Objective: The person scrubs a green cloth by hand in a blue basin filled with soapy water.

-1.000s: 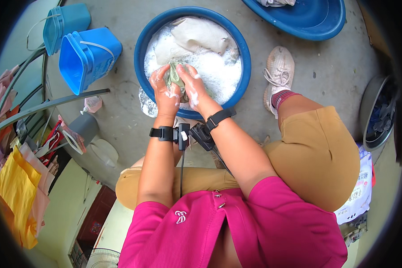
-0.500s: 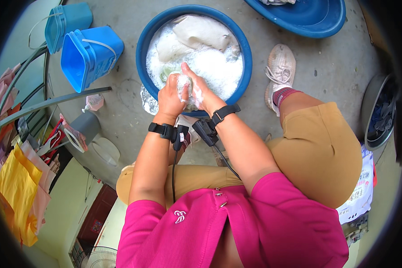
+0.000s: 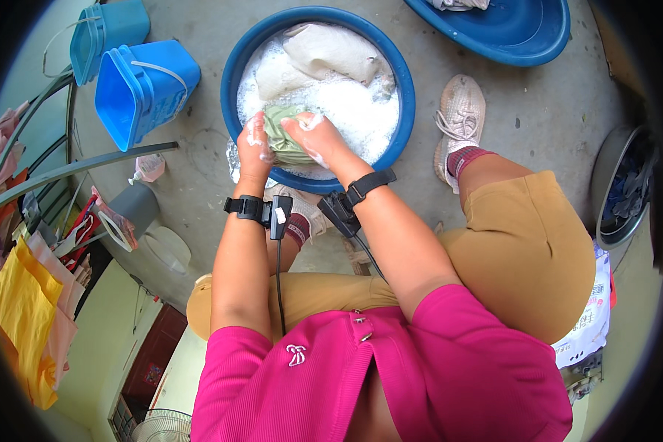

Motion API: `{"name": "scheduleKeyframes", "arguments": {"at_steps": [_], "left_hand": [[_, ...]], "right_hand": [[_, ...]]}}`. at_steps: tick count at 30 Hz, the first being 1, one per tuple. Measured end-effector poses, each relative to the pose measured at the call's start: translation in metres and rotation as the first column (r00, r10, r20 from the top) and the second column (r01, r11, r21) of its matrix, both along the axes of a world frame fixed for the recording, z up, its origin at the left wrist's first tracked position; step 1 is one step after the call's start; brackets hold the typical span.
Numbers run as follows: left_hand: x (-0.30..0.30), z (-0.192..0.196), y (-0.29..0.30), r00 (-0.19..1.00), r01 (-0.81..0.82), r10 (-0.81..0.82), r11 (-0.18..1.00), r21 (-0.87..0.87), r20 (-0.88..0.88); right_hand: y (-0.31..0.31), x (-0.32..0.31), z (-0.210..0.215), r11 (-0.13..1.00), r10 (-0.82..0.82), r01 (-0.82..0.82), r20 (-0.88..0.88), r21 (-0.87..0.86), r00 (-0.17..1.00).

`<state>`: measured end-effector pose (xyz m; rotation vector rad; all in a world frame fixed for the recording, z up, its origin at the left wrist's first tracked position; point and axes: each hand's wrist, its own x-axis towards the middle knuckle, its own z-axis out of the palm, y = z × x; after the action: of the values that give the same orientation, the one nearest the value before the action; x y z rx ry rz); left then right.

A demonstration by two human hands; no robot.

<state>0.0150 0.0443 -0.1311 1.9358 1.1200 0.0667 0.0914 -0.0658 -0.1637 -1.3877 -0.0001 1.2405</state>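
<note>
Basin (image 3: 232, 88): big round blue tub on the concrete floor, full of white suds, right in front of the person's knees. A couple of pale, cream-coloured pieces of laundry sit soaking at the far side.

Second basin (image 3: 523, 40): another blue one up top right, well apart, with something pale in it.

Buckets (image 3: 144, 88): two square blue pails with wire handles, off to the left of the tub.

Green cloth (image 3: 283, 136): the piece being worked. It sits at the near edge of the tub, just above the suds, bunched between both hands.

How it looks: pale olive-green, crumpled into a wet wad, foam streaked over it. Can't tell what sort of garment it is.

How it'll handle: soft and floppy for sure, probably heavier than it looks since it's soaked, and pretty slippery with all that soap. Nothing fragile about it. Best bet is to grab a full fistful of the bunched part on each side rather than pinching an edge, which would likely just slide out.

Left hand (image 3: 254, 144): fingers curled tight around the left side of the wad, foam all over the knuckles.

Right hand (image 3: 320, 140): closed over the right side and top of the wad, pressing it toward the left hand, also soapy.

Wrist bands (image 3: 244, 206): black strap with a small device on each wrist, a cable trailing down.
</note>
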Motion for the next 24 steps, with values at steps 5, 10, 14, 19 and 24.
{"name": "scheduleKeyframes", "arguments": {"at_steps": [5, 10, 14, 19, 24], "left_hand": [[-0.013, -0.006, -0.006, 0.945, 0.326, -0.311, 0.907, 0.267, -0.099], [-0.021, -0.035, -0.054, 0.669, 0.723, -0.640, 0.677, 0.134, -0.378], [-0.013, -0.054, -0.063, 0.553, 0.756, -0.594, 0.653, 0.051, -0.584], [-0.007, -0.075, -0.057, 0.180, 0.775, -0.579, 0.581, -0.248, -0.795], [0.000, -0.067, -0.043, 0.401, 0.716, -0.572, 0.683, -0.146, -0.715]], "right_hand": [[-0.031, 0.006, -0.017, 0.943, 0.219, -0.028, 0.558, -0.330, 0.801], [-0.038, 0.005, -0.018, 0.819, 0.373, -0.199, 0.235, -0.537, 0.898], [-0.042, 0.006, -0.024, 0.765, 0.431, -0.315, 0.083, -0.562, 0.898], [-0.041, 0.003, -0.019, 0.758, 0.459, -0.337, 0.090, -0.559, 0.884], [-0.039, 0.004, -0.027, 0.769, 0.446, -0.346, 0.063, -0.538, 0.893]]}}
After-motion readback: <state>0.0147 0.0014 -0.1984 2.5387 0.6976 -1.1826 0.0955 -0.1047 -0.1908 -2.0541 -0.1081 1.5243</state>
